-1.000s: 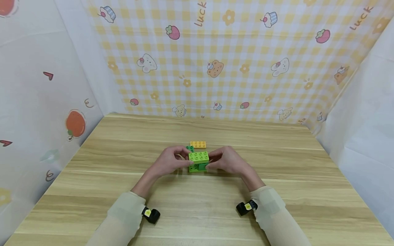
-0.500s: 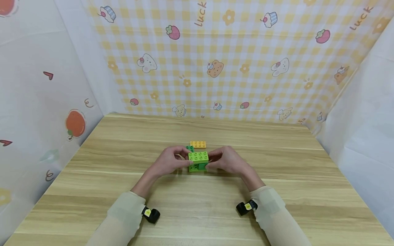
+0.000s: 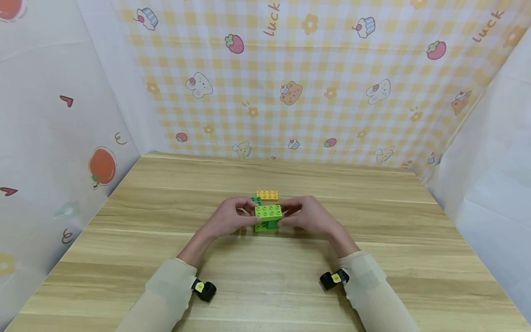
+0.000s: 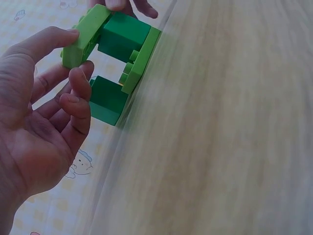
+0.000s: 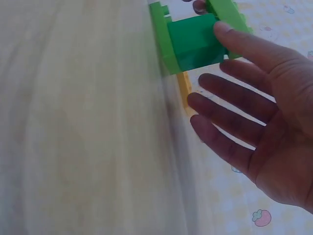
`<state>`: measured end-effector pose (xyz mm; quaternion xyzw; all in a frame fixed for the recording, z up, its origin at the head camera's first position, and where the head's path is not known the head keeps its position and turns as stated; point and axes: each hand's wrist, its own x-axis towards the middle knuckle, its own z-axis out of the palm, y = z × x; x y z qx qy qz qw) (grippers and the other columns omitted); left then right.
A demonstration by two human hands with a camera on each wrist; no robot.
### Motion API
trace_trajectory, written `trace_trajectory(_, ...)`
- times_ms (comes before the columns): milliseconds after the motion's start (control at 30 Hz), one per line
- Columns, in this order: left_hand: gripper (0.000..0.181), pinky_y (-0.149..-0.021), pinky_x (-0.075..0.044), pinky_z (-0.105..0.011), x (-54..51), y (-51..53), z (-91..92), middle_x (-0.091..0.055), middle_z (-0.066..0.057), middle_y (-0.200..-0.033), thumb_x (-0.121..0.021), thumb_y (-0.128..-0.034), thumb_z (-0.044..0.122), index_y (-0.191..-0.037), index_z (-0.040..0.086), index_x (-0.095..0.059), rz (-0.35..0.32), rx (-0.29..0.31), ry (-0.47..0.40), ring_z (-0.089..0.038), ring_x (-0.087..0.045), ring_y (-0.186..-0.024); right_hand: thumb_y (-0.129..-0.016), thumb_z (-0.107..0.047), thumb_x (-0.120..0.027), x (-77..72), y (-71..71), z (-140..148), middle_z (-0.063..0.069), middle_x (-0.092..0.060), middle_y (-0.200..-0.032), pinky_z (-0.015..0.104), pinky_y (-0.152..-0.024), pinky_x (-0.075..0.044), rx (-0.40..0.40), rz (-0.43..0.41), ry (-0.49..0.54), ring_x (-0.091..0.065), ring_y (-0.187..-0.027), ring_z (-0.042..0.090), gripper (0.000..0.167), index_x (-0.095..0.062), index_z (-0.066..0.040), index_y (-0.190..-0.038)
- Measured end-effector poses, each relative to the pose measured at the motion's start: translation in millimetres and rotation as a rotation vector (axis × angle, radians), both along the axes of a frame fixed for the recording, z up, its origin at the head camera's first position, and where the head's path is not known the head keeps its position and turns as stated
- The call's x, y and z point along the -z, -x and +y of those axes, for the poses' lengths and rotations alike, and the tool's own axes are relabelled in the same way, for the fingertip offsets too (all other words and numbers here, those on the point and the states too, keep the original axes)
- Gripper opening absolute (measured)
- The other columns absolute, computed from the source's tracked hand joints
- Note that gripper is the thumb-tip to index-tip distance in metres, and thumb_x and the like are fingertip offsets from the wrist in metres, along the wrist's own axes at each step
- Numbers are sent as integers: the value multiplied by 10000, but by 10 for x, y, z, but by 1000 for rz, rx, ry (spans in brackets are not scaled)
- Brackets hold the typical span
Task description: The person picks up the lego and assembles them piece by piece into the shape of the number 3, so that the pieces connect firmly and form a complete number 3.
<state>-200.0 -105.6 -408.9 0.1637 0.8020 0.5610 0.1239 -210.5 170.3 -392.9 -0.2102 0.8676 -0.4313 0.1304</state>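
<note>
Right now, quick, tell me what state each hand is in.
Left hand: closed, pinching the upper lime brick.
Right hand: thumb on the dark green block under it, other fingers extended; whether it grips cannot be told.

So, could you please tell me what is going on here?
Two bricks and a third between them form a stack on the table. A person's left hand pinches the light green top brick at its left end. The right hand pinches the dark green middle brick, which stands on the light green bottom brick. Farther back lie another dark green brick and a yellow brick.
</note>
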Motion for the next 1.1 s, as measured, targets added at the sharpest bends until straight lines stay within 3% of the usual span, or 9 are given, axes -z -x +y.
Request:
trace_trajectory(267,330,-653,-539,-248,-8,-8,-1,-685,-101,-1042,-831,-897,206,-1183,65,-742,4,-1,3,-177,-659,-816,-924,-294,-839,-47,-2,4,-4,-784,-1216,357,-886,-580,-11,66,30,-718,-1067,158,413,-763,-193,-1317)
trace_trajectory(600,320,-660,-548,-256,-30,-30,13,-680,-104,-1043,-818,-906,185,-1186,55,-735,-4,5,-3,-178,-661,-815,-922,-285,-842,-47,-1,-7,6,-798,-1166,347,-843,-578,-5,81,20,-713,-1003,140,363,-788,-201,-1272)
trace_trajectory(1100,314,-672,-559,-275,-5,-2,-11,-686,-107,-1060,-815,-915,207,-1188,68,-744,-5,24,21,-194,-662,-813,-895,-306,-865,11,19,-1,-12,-795,-1174,327,-829,-601,37,-4,58,-728,-1023,156,369,-796,-256,-1254)
